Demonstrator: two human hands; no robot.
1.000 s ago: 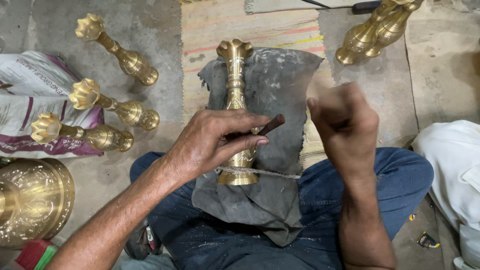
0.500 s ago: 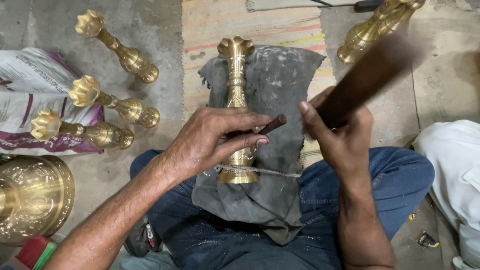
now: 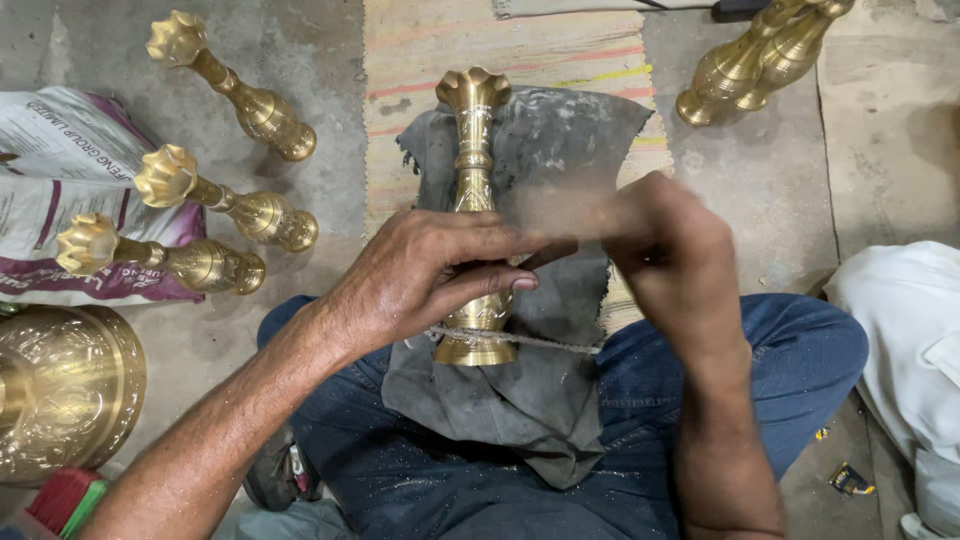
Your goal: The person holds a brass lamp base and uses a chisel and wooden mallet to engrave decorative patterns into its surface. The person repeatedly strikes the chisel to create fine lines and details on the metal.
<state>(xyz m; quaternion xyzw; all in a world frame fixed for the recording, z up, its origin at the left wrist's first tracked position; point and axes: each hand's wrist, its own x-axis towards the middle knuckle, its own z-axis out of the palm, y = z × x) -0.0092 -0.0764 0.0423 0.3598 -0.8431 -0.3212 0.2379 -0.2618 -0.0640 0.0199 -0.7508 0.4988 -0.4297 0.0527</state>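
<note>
a slim brass vase (image 3: 472,170) lies along the person's lap on a dark grey cloth (image 3: 540,400), its scalloped mouth pointing to twelve o'clock and its flared foot toward six, where a thin cord (image 3: 560,343) crosses just above the foot. the left hand (image 3: 425,275) lies over the lower body of the vase, fingers curled and pinched around a small dark tool (image 3: 550,250) whose tip pokes out toward three o'clock. the right hand (image 3: 670,255) sits at three o'clock of the vase, touching the tool end; it is blurred, looks closed like a fist, but what it grips i cannot tell.

the vase reads as solid metal, so heavy for its size, rigid and not brittle, though its polished skin looks slick and would mark easily. the narrow neck or the waist above the foot seem the surest places to hold, and the cloth adds friction.

three similar vases (image 3: 255,215) lie on the concrete floor (image 3: 770,190) at ten o'clock, two more at one o'clock, and a large engraved brass vessel (image 3: 60,400) sits at eight.
</note>
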